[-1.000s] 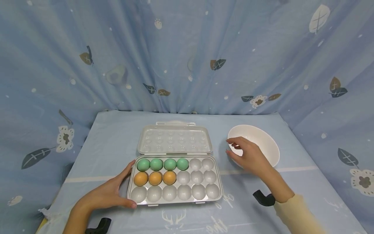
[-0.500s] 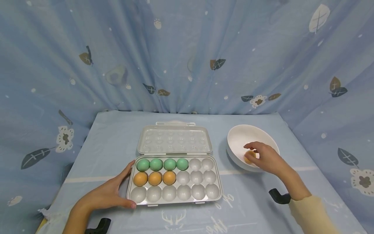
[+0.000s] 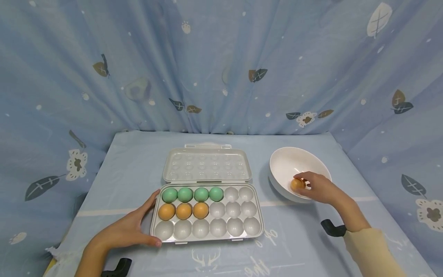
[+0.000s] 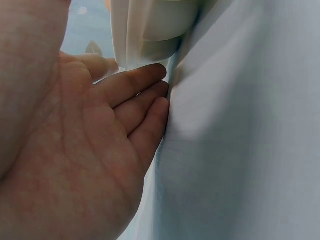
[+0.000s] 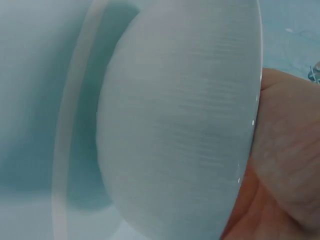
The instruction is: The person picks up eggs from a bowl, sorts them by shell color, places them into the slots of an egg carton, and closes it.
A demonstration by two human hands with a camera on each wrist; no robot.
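My right hand (image 3: 316, 186) reaches over the near rim of a white bowl (image 3: 283, 163). Thumb and fingers pinch a round orange egg (image 3: 297, 185) inside it; the bowl's wall hides that hold in the right wrist view. At the left end of a clear plastic egg box (image 3: 207, 237), my left hand (image 3: 126, 229) rests with thumb at the front corner and index finger along the side. Its other fingers lie loosely extended beside the box in the left wrist view. Several green eggs (image 3: 201, 194) sit in the back row, and three orange eggs (image 3: 184, 211) in the middle row.
The box's lid (image 3: 207, 165) lies folded back behind it. A pale blue printed cloth (image 3: 145, 161) covers the table, and a blue patterned curtain (image 3: 214, 77) hangs behind and at both sides.
My right hand has moved right and down from over the bowl's left side to its near rim, and its fingers have closed on the orange egg. The left hand has stayed put.
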